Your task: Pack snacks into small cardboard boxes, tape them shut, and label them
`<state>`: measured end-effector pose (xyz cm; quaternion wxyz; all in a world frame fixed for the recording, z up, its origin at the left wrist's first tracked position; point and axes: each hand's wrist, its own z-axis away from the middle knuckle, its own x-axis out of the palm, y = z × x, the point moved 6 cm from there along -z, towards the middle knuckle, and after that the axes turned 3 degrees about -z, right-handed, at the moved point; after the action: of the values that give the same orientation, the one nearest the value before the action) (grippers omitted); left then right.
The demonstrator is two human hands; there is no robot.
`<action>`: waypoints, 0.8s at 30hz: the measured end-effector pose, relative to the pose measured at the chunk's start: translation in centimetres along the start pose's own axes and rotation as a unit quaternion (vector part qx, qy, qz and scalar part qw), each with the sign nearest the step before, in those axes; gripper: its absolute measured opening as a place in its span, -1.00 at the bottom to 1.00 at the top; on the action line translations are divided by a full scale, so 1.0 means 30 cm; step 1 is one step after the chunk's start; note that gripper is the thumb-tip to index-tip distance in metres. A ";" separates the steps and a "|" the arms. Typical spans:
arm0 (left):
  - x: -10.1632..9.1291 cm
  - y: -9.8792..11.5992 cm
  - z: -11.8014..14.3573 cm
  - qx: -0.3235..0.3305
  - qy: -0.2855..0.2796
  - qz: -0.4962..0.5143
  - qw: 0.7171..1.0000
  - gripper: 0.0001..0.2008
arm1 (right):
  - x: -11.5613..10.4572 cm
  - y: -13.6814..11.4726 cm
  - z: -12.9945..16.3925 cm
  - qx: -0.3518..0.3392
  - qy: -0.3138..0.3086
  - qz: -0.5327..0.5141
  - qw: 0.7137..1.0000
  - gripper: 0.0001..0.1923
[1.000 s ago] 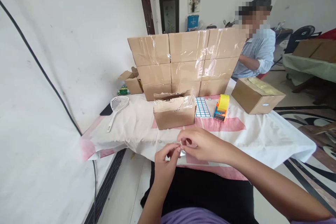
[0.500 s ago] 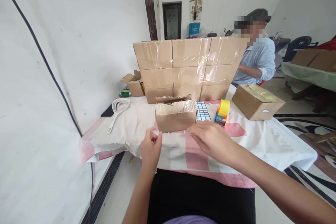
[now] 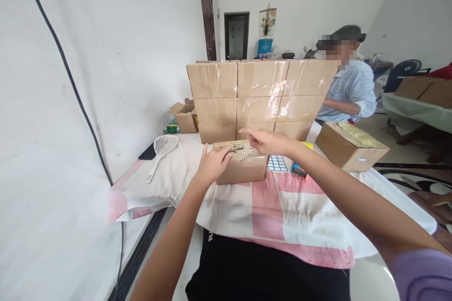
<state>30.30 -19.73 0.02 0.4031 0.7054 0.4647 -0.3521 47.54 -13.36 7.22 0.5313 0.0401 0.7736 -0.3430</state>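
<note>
Head view: both hands reach forward to a small open carton (image 3: 242, 169) standing near the front of the cloth-covered worktop (image 3: 310, 207). The left hand (image 3: 213, 164) rests against the carton's upper left corner, its grip loose and partly open, apparently steadying the box; whether it holds anything cannot be told. The right hand (image 3: 268, 141) hovers over the carton's open top, fingers extended and grip open, empty as far as can be seen, just above the small dark items inside. A blue label sheet (image 3: 278, 163) and a tape dispenser (image 3: 300, 168) lie just beside the carton, within easy reach. Behind stands a wall of taped cartons (image 3: 259, 99). A white slotted scoop (image 3: 161, 149) lies well to the left. Another person (image 3: 349, 89) sits beyond the stack
</note>
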 end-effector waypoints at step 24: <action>0.062 -0.009 0.043 0.018 0.013 -0.022 1.000 -0.60 | 0.190 0.068 -0.177 0.049 -0.009 0.109 0.993 -0.55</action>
<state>30.50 -20.12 -2.22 0.3760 0.7068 0.4788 -0.3603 41.74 -10.49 2.45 0.5698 0.1466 0.7421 -0.3210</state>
